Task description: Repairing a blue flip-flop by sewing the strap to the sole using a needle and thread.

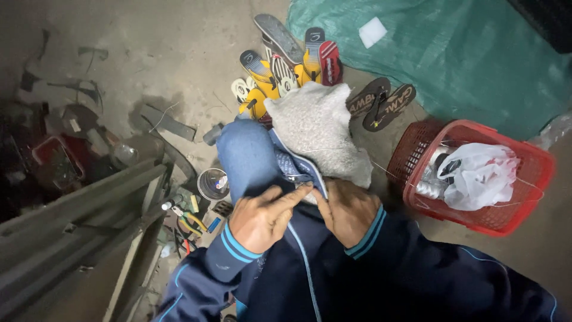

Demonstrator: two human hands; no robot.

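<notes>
The blue shoe upper (301, 170), a patterned piece with a pale edge, lay across the person's raised knee at the middle of the view, partly under a grey woolly cloth (319, 128) draped over the same knee. The left hand (262, 217) pressed on the piece from the near left, its grip narrow, with thumb and forefinger stretched flat along the edge. The right hand (348, 210) met it from the right, its grip closed in a pinch on the same edge. A thin thread (304, 262) ran down over the dark jacket below the hands. On the concrete floor (179, 48), a heap of flip-flops (286, 62) lay just beyond the knee. A red plastic basket (524, 179) holding a white bag stood to the right, touching a green tarpaulin (465, 53). Pliers (193, 222) and a small round tin (213, 183) lay left of the knee.
</notes>
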